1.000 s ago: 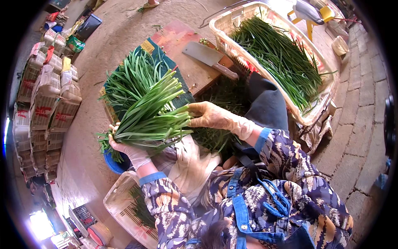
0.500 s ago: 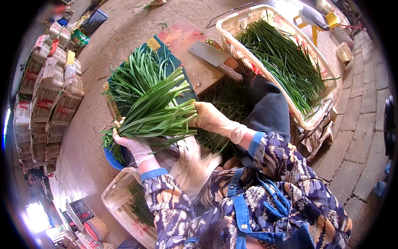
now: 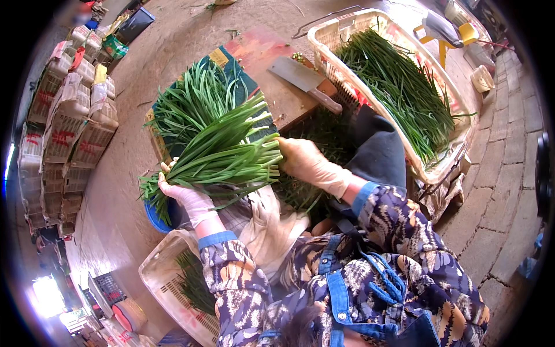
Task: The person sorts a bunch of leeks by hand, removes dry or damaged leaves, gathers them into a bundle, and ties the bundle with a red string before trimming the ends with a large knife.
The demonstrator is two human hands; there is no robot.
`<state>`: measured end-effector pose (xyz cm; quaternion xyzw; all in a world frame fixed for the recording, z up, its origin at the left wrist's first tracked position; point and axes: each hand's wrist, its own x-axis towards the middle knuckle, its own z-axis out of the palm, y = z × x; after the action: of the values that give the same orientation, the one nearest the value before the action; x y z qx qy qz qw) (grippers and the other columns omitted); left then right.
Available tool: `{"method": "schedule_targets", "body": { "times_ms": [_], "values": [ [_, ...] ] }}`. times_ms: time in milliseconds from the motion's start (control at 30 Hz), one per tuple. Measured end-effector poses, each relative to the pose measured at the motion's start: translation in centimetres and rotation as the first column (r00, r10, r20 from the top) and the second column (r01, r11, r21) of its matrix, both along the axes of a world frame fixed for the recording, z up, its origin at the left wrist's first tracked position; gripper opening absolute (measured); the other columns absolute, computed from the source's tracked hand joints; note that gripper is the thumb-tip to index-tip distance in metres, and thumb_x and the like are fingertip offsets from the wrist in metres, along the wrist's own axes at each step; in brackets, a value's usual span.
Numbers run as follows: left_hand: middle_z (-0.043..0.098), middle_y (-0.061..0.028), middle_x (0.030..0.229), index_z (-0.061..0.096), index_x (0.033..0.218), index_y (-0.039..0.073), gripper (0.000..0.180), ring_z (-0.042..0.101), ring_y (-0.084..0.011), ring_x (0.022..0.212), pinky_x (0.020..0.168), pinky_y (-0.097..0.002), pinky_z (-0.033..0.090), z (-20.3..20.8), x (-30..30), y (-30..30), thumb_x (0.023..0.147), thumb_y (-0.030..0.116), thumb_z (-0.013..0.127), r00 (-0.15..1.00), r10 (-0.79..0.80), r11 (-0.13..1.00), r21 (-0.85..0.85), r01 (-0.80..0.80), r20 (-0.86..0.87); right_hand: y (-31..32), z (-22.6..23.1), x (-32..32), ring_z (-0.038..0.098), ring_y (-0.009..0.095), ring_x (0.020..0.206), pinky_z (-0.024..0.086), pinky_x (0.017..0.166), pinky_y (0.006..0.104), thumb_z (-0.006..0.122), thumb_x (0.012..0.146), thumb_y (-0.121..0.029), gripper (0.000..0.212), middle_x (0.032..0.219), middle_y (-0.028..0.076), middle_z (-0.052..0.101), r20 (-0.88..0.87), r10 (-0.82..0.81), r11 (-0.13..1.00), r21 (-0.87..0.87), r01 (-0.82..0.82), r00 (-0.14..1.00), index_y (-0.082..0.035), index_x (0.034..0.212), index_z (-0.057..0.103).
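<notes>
Floor: brown, bare concrete floor (image 3: 127, 127) runs around your work, with a strip of grey paving (image 3: 491, 191) at the right of the frame.
Crates: a tall stack of pale plastic crates (image 3: 63, 144) with red markings stands at the left of the frame.
Smock: your dark, floral-patterned smock (image 3: 243, 277) with blue cuffs fills the lower middle.
Full basket: a long, cream plastic basket (image 3: 317, 36) at the upper right holds long, dark green leaves (image 3: 393, 87).
Low basket: a whitish plastic basket (image 3: 153, 266) at the lower left, partly behind your sleeve, has more green leaves inside.
Board: a reddish-stained, flat brown board (image 3: 263, 46) lies at the upper centre.
Mat: a dark green mat (image 3: 245, 78) with yellow edging lies left of centre, under a heap of slender green leaves (image 3: 193, 98).
Bundle: your thick bundle of green, pale-ended stalks (image 3: 225, 156) is at centre-left between your hands, pale ends to the right.
Cleaver: a broad, grey-bladed cleaver (image 3: 292, 75) with a brown handle rests on the board.
Right hand: your gloved right hand (image 3: 309, 162) is against the pale ends; you cannot tell whether its hidden fingertips pinch them.
Left hand: your gloved left hand (image 3: 188, 199) is clamped on the bundle's leafy end.
</notes>
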<state>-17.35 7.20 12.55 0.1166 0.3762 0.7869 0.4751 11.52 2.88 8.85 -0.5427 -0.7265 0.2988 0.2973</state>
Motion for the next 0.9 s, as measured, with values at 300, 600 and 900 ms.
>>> {"method": "schedule_targets", "body": {
  "times_ms": [300, 600, 900],
  "values": [
    [0.065, -0.0074, 0.096, 0.063, 0.093, 0.013, 0.034, 0.064, -0.0225, 0.088, 0.081, -0.04, 0.055, -1.2, -1.5, 0.3, 0.091, 0.04, 0.043, 0.995, 0.096, 0.994, -0.06, -0.096, 0.003, -4.4, 6.0, 3.0, 0.061, 0.025, 0.082, 0.051, 0.073, 0.0358, 0.078, 0.068, -0.024, 0.057, 0.089, 0.005, 0.061, 0.348, 0.02, 0.902, 0.398, -0.167, 0.937, -0.014, 0.121, 0.061],
    [0.065, -0.0067, 0.088, 0.062, 0.089, 0.012, 0.028, 0.064, -0.0232, 0.082, 0.078, -0.0411, 0.055, -1.5, -0.9, 1.8, 0.091, 0.034, 0.046, 0.984, 0.178, 0.98, -0.095, -0.174, 0.031, -1.0, 5.0, -3.1, 0.059, 0.02, 0.081, 0.049, 0.066, 0.0338, 0.059, 0.075, -0.016, 0.018, 0.084, 0.003, 0.052, 0.502, 0.078, 0.746, 0.543, -0.384, 0.861, -0.011, 0.092, 0.06],
    [0.064, -0.0098, 0.084, 0.06, 0.086, 0.009, 0.03, 0.063, -0.0251, 0.079, 0.078, -0.0414, 0.055, -1.9, -1.8, 2.2, 0.091, 0.035, 0.044, 0.985, 0.156, 0.988, -0.019, -0.155, 0.077, -3.8, 4.3, 0.4, 0.064, 0.029, 0.068, 0.051, 0.056, 0.0402, 0.063, 0.083, -0.021, 0.016, 0.077, 0.01, 0.057, 0.353, 0.36, 0.845, 0.269, -0.462, 0.864, -0.006, 0.084, 0.058]
  ]
}}
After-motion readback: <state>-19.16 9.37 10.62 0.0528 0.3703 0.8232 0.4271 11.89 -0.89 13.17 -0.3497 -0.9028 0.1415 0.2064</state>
